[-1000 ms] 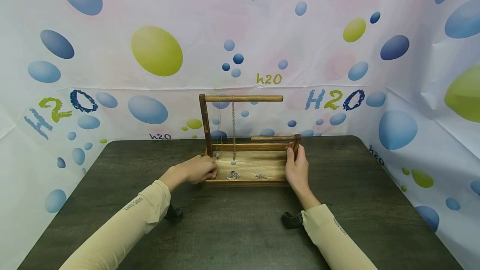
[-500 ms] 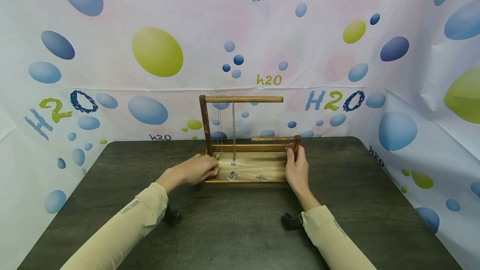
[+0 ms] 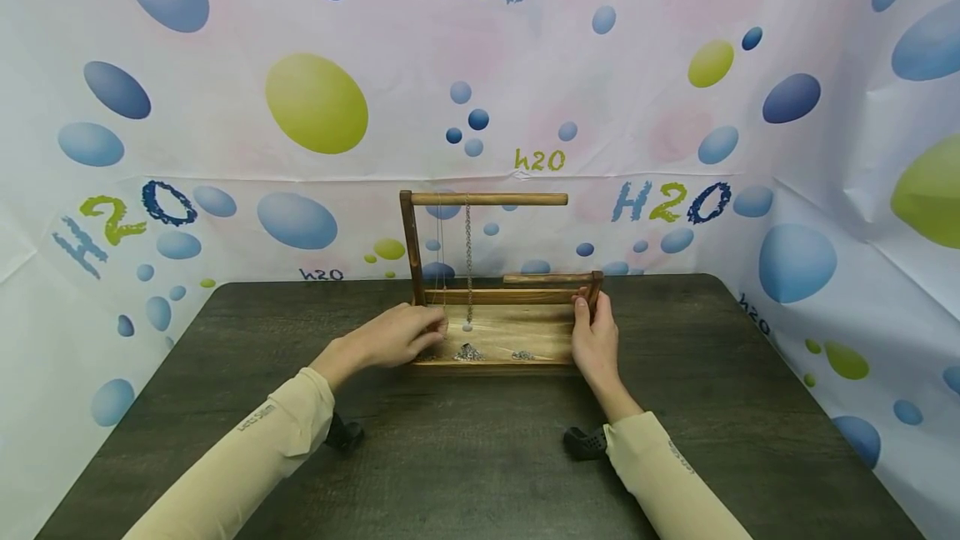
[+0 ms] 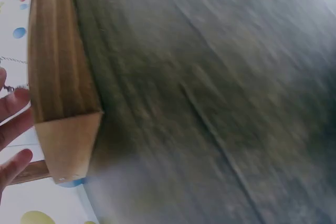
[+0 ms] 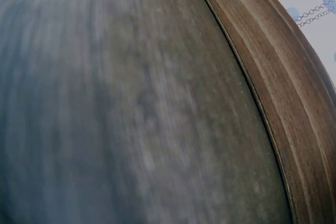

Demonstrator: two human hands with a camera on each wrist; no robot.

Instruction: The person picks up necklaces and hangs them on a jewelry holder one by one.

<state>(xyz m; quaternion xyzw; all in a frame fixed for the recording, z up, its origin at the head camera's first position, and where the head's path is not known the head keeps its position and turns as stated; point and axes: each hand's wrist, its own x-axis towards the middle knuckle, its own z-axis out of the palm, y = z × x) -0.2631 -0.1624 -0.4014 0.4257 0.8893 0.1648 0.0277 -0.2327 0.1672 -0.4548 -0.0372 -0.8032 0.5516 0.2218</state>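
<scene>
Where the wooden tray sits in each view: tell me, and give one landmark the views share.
Head: the wooden tray is central, just below mid-height, its right end held by the right hand.
Left wrist: along the left side, its squared end facing the camera.
Right wrist: only part shows, curving down the right side.
Shared landmark: the dark tabletop, beside the tray in both wrist views.

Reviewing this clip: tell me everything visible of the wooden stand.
The wooden stand looks brown and grained, with a paler tray floor. A tall post at its left carries a long upper bar; a short post at its right carries a lower bar. It stands upright on the dark table. Chains hang from the upper bar; silvery piles lie in the tray. The right hand grips its right end; left-hand contact is unclear.
</scene>
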